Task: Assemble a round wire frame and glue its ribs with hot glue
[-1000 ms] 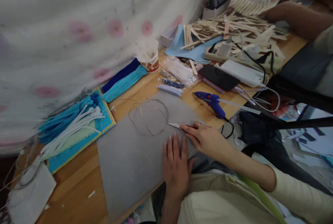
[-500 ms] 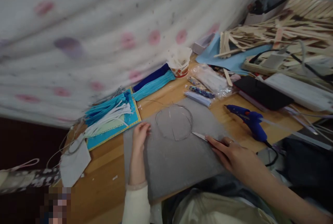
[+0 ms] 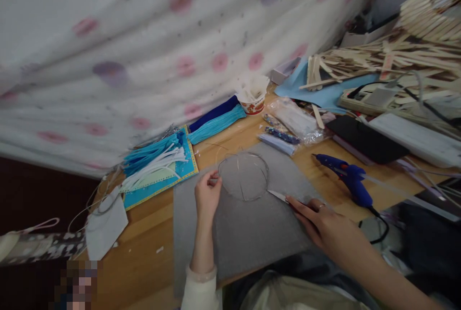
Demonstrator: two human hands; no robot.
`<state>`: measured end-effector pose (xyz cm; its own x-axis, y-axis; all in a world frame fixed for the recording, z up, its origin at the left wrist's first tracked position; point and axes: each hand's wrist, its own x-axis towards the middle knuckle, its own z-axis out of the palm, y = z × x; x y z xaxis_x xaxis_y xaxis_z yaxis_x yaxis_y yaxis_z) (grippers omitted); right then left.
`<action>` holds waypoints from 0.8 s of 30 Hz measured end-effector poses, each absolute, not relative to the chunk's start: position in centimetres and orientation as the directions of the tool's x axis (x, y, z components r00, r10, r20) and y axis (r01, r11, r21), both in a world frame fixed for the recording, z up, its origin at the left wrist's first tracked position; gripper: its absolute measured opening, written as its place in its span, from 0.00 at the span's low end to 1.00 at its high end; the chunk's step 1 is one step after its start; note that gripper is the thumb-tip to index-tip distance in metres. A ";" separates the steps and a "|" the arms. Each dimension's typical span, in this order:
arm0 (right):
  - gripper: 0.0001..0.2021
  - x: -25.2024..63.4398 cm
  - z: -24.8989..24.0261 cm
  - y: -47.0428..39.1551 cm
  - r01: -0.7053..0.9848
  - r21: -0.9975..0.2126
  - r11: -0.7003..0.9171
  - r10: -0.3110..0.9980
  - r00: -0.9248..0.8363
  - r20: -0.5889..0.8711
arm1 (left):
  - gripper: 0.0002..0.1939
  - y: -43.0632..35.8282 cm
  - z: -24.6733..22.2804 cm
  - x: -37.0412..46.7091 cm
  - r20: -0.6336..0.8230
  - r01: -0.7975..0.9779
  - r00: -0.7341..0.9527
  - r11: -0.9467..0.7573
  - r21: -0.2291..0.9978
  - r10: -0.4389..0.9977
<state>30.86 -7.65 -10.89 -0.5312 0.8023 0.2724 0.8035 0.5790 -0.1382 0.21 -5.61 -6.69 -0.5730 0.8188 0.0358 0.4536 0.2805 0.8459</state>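
A round hoop of thin wire (image 3: 242,200) lies on a grey sheet (image 3: 252,238) in front of me, with fine strands inside its ring. My left hand (image 3: 208,197) is at the hoop's left edge, thumb and fingertips pinched on the wire. From the other side, my right hand (image 3: 326,223) grips a slim tool with a pointed metal blade (image 3: 278,196), which looks like scissors. Its tip reaches the hoop's right rim. The tool's handle is mostly hidden under my fingers.
A blue glue gun (image 3: 344,175) and a black phone (image 3: 367,138) lie to the right. Blue and white pipe cleaners (image 3: 154,161) rest at the left. Behind are a paper cup (image 3: 252,103) and a pile of wooden sticks (image 3: 360,60). A patterned curtain (image 3: 144,69) hangs beyond.
My left hand has moved right to the hoop and closed its fingertips on the edge. My right hand keeps the blade tip at the hoop's right side. The view has shifted slightly.
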 end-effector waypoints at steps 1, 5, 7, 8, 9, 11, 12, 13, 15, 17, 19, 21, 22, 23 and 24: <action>0.21 30.8 -10.8 -7.7 0.808 -0.130 0.575 0.804 -0.528 0.274 | 0.14 -6.1 -6.5 0.7 0.084 0.497 -0.565 0.257 0.829 0.821; 0.22 30.7 -10.4 -7.6 0.806 -0.121 0.580 0.800 -0.535 0.271 | 0.14 -7.5 -6.2 2.4 0.310 0.678 -0.499 0.141 0.721 0.809; 0.22 30.7 -10.3 -7.6 0.800 -0.127 0.586 0.797 -0.541 0.267 | 0.12 -8.0 -6.1 3.1 0.366 0.708 -0.467 0.093 0.700 0.805; 0.22 30.7 -10.4 -7.6 0.799 -0.132 0.586 0.799 -0.543 0.260 | 0.10 -8.1 -6.1 3.3 0.385 0.721 -0.451 0.074 0.689 0.805; 0.22 30.7 -10.4 -7.6 0.802 -0.137 0.582 0.803 -0.541 0.249 | 0.09 -8.2 -6.1 3.6 0.401 0.734 -0.437 0.061 0.676 0.805; 0.21 30.7 -10.5 -7.7 0.808 -0.146 0.571 0.815 -0.535 0.222 | 0.08 -8.4 -6.0 3.9 0.418 0.756 -0.408 0.043 0.653 0.812; 0.21 30.7 -10.6 -7.7 0.811 -0.152 0.565 0.820 -0.532 0.210 | 0.08 -8.5 -5.9 4.0 0.419 0.762 -0.400 0.041 0.647 0.815; 0.21 30.7 -10.7 -7.7 0.813 -0.160 0.560 0.825 -0.528 0.202 | 0.08 -8.6 -5.9 4.1 0.416 0.762 -0.399 0.043 0.646 0.817; 0.21 30.7 -10.8 -7.7 0.815 -0.180 0.550 0.832 -0.520 0.192 | 0.09 -8.8 -6.0 4.2 0.396 0.750 -0.410 0.056 0.659 0.822; 0.21 30.6 -10.7 -7.7 0.815 -0.199 0.544 0.838 -0.514 0.183 | 0.09 -8.9 -6.2 4.2 0.371 0.732 -0.421 0.068 0.678 0.828; 0.21 30.5 -10.5 -7.8 0.822 -0.201 0.533 0.846 -0.508 0.163 | 0.09 -9.1 -6.4 4.2 0.353 0.718 -0.421 0.069 0.693 0.836; 0.21 30.4 -10.1 -7.8 0.829 -0.203 0.521 0.853 -0.505 0.129 | 0.09 -9.2 -6.5 4.1 0.341 0.711 -0.422 0.073 0.700 0.840; 0.21 30.3 -9.9 -7.9 0.833 -0.205 0.514 0.858 -0.502 0.110 | 0.09 -9.3 -6.6 4.0 0.333 0.707 -0.426 0.080 0.702 0.841; 0.21 30.3 -9.7 -7.9 0.837 -0.207 0.507 0.862 -0.499 0.091 | 0.09 -9.4 -6.6 4.0 0.327 0.704 -0.431 0.087 0.705 0.841; 0.21 30.2 -9.5 -7.9 0.840 -0.209 0.500 0.865 -0.496 0.074 | 0.09 -9.4 -6.6 3.9 0.321 0.699 -0.437 0.092 0.709 0.840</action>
